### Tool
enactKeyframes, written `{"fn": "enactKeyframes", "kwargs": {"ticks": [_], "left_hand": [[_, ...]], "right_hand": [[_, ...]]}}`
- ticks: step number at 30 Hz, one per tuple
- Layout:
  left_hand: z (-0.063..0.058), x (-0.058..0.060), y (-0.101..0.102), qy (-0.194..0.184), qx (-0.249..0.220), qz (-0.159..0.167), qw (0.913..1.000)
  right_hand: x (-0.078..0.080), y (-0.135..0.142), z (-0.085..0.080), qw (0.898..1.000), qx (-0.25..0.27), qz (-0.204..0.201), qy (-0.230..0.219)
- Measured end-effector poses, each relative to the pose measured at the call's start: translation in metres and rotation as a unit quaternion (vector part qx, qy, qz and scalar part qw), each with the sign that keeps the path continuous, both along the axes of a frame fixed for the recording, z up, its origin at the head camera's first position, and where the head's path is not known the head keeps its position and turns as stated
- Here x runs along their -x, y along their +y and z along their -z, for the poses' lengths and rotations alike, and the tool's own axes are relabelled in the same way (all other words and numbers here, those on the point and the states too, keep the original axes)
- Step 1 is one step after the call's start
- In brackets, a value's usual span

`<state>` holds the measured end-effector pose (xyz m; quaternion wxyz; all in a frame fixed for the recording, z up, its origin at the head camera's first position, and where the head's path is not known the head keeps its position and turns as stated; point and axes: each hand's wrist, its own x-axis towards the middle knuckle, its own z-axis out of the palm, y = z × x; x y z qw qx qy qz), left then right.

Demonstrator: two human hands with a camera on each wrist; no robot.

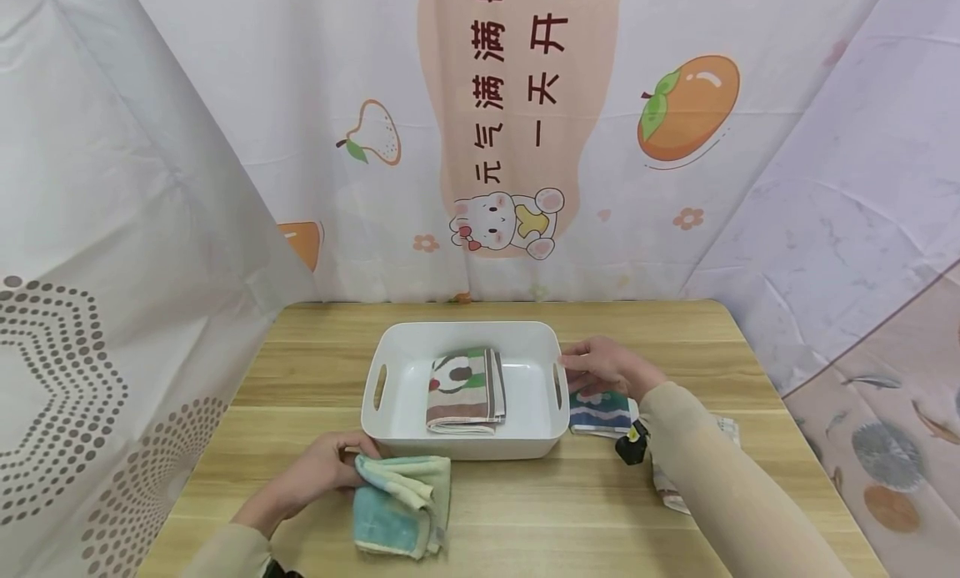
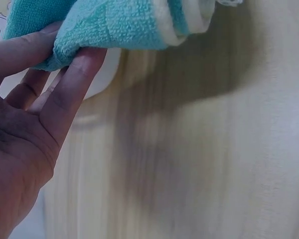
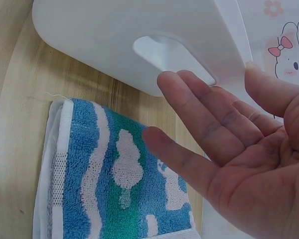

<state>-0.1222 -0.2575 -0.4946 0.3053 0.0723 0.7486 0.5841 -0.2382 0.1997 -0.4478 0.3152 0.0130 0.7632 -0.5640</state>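
In the head view my left hand (image 1: 326, 471) pinches the upper left corner of a folded teal-and-yellow towel (image 1: 386, 524) at the table's front. The left wrist view shows the thumb and fingers on either side of the towel's teal edge (image 2: 114, 25), which is raised over the wood. My right hand (image 1: 603, 365) is beside the right handle of a white plastic basket (image 1: 465, 449), its fingers extended and the thumb at the rim. Inside the basket lies a folded towel (image 1: 459, 386) with brown and green stripes. Below the right hand lies a folded blue-and-green towel (image 3: 122, 169).
Another light towel (image 1: 671, 488) lies on the table's right, partly covered by the right forearm. The wooden table (image 1: 555, 511) ends at a printed curtain (image 1: 345, 228) behind the basket. Curtains also hang at both sides.
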Motion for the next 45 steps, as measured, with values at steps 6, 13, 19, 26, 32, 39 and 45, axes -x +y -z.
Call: {"fn": "enactKeyframes", "kwargs": {"ticks": [6, 13, 19, 26, 32, 39, 45], "left_hand": [[-0.009, 0.000, 0.001, 0.015, -0.003, 0.004, 0.9999], [-0.022, -0.002, -0.001, 0.034, -0.006, 0.012, 0.9993], [-0.039, -0.001, -0.001, 0.065, -0.026, 0.031, 0.9971], [-0.056, 0.004, 0.003, 0.133, -0.028, 0.036, 0.9901], [-0.063, 0.008, 0.008, 0.136, -0.022, 0.027, 0.9901], [-0.065, 0.013, 0.013, 0.111, -0.031, 0.012, 0.9932], [-0.068, 0.019, 0.019, 0.091, -0.048, 0.007, 0.9947]], "right_hand": [[0.000, 0.000, 0.000, 1.000, 0.001, 0.001, 0.000], [0.000, 0.001, 0.001, 1.000, 0.003, -0.004, 0.001], [0.000, 0.001, 0.000, 1.000, 0.001, -0.004, 0.004], [0.000, 0.001, 0.001, 1.000, 0.000, -0.003, 0.004], [-0.001, 0.002, 0.000, 1.000, 0.004, -0.005, 0.005], [0.000, 0.001, 0.000, 1.000, 0.000, -0.008, 0.006], [0.000, 0.001, 0.001, 1.000, 0.005, -0.005, 0.003]]}}
